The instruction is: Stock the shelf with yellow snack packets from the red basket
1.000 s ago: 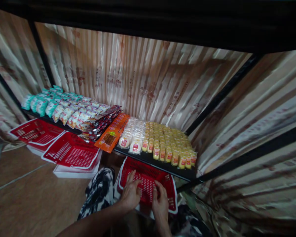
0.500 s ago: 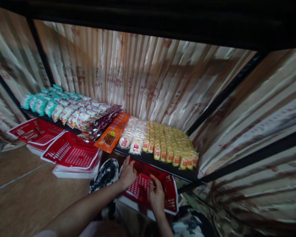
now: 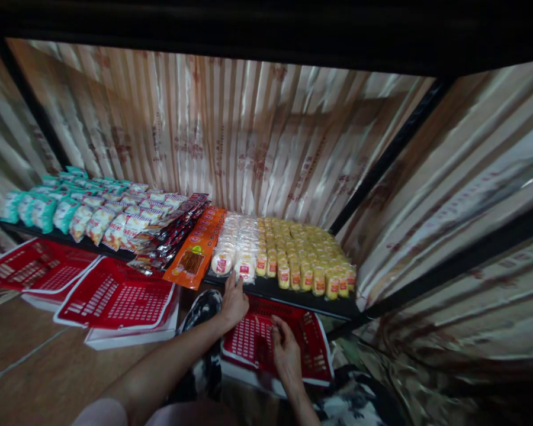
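A red plastic basket [image 3: 311,349] lies on the floor under a low black shelf [image 3: 293,294]. My left hand [image 3: 233,302] reaches up to the shelf's front edge, its fingers touching the white snack packs [image 3: 240,245]; whether it grips one is unclear. My right hand [image 3: 285,351] rests inside the basket with fingers curled, and what it holds, if anything, is hidden. Yellow snack packs [image 3: 306,251] fill the shelf's right part. An orange packet [image 3: 198,248] lies left of the white packs.
Two more red baskets [image 3: 119,296] [image 3: 31,272] lie on white lids on the tiled floor at left. Teal and white packs [image 3: 48,207] and dark red packets [image 3: 177,228] cover the shelf's left part. A striped curtain [image 3: 249,136] hangs behind. My patterned trouser knee [image 3: 204,319] shows below.
My left hand rose from the basket's floor to the shelf edge by the white packs. My right hand stayed in the basket. The view shifted slightly right.
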`<move>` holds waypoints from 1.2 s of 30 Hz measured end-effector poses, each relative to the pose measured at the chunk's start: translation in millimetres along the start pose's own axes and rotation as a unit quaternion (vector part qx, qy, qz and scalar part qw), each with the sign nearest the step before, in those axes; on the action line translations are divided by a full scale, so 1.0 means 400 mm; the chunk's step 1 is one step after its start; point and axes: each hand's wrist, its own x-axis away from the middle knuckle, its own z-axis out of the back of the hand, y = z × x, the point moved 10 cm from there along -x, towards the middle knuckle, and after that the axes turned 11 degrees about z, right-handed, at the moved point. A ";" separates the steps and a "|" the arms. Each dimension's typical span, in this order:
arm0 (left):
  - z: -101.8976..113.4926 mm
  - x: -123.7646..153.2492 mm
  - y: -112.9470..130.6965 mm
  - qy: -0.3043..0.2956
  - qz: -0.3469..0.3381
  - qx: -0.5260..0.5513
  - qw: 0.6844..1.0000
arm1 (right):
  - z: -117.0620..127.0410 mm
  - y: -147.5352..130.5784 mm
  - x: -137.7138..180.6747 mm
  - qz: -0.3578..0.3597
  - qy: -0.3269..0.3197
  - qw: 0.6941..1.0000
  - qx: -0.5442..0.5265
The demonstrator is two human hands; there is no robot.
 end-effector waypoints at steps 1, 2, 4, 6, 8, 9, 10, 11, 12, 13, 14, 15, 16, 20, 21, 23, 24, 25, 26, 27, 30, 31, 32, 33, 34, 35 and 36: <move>-0.003 -0.003 0.000 -0.006 -0.003 -0.009 1.000 | -0.008 -0.007 -0.006 0.003 -0.001 1.000 -0.003; -0.006 -0.006 -0.001 -0.011 -0.005 -0.018 1.000 | -0.016 -0.015 -0.013 0.007 -0.002 1.000 -0.005; -0.011 -0.012 -0.002 -0.018 -0.008 -0.033 0.999 | -0.028 -0.029 -0.027 0.015 0.000 1.000 -0.009; -0.014 -0.016 0.004 -0.019 -0.020 -0.040 0.999 | -0.036 -0.041 -0.043 0.025 0.004 1.000 -0.009; -0.015 -0.018 0.009 -0.013 -0.030 -0.044 0.999 | -0.042 -0.050 -0.059 0.036 0.005 0.999 -0.008; -0.016 -0.019 0.010 -0.010 -0.032 -0.044 0.998 | -0.047 -0.055 -0.066 0.043 0.002 0.999 -0.009; -0.018 -0.019 0.011 -0.007 -0.032 -0.045 0.998 | -0.052 -0.060 -0.073 0.051 -0.001 0.999 -0.010; -0.019 -0.019 0.011 -0.005 -0.032 -0.046 0.998 | -0.059 -0.065 -0.080 0.061 -0.005 0.998 -0.010; -0.020 -0.019 0.011 -0.004 -0.031 -0.048 0.998 | -0.068 -0.073 -0.087 0.073 -0.010 0.997 -0.012; -0.020 -0.019 0.011 -0.003 -0.030 -0.050 0.998 | -0.078 -0.081 -0.095 0.087 -0.014 0.996 -0.013; -0.020 -0.019 0.012 -0.002 -0.029 -0.052 0.998 | -0.089 -0.091 -0.103 0.102 -0.018 0.995 -0.014; -0.018 -0.018 0.013 0.000 -0.030 -0.055 0.998 | -0.100 -0.102 -0.112 0.119 -0.019 0.993 -0.012; -0.014 -0.017 0.015 0.002 -0.032 -0.057 0.998 | -0.110 -0.113 -0.122 0.136 -0.018 0.991 -0.007; 0.000 -0.018 0.026 0.008 -0.043 -0.057 0.997 | -0.153 -0.150 -0.166 0.193 -0.015 0.980 0.043; 0.004 -0.020 0.027 0.009 -0.045 -0.053 0.998 | -0.164 -0.156 -0.176 0.204 -0.021 0.977 0.057; 0.015 -0.023 0.030 0.019 -0.057 -0.041 0.997 | -0.187 -0.165 -0.190 0.222 -0.035 0.971 0.080; 0.025 -0.024 0.032 0.031 -0.067 -0.033 0.997 | -0.197 -0.168 -0.195 0.229 -0.042 0.968 0.090; 0.036 -0.024 0.033 0.046 -0.079 -0.024 0.995 | -0.205 -0.171 -0.199 0.236 -0.047 0.966 0.098; 0.047 -0.024 0.033 0.062 -0.090 -0.015 0.994 | -0.212 -0.172 -0.201 0.241 -0.050 0.964 0.105; 0.059 -0.024 0.030 0.077 -0.099 -0.007 0.992 | -0.217 -0.173 -0.202 0.245 -0.054 0.962 0.110; 0.088 -0.027 0.005 0.113 -0.097 0.008 0.989 | -0.228 -0.175 -0.203 0.251 -0.058 0.958 0.124; 0.095 -0.029 -0.005 0.120 -0.092 0.010 0.988 | -0.230 -0.174 -0.203 0.252 -0.059 0.957 0.127; 0.101 -0.032 -0.016 0.127 -0.086 0.013 0.988 | -0.233 -0.174 -0.204 0.252 -0.061 0.957 0.130; 0.106 -0.035 -0.026 0.131 -0.080 0.018 0.988 | -0.235 -0.173 -0.206 0.251 -0.063 0.957 0.133; 0.111 -0.037 -0.034 0.134 -0.075 0.022 0.988 | -0.237 -0.171 -0.208 0.250 -0.064 0.957 0.136; 0.114 -0.040 -0.040 0.136 -0.070 0.027 0.988 | -0.239 -0.169 -0.210 0.248 -0.067 0.956 0.139; 0.118 -0.041 -0.045 0.137 -0.066 0.030 0.988 | -0.241 -0.167 -0.212 0.247 -0.069 0.956 0.142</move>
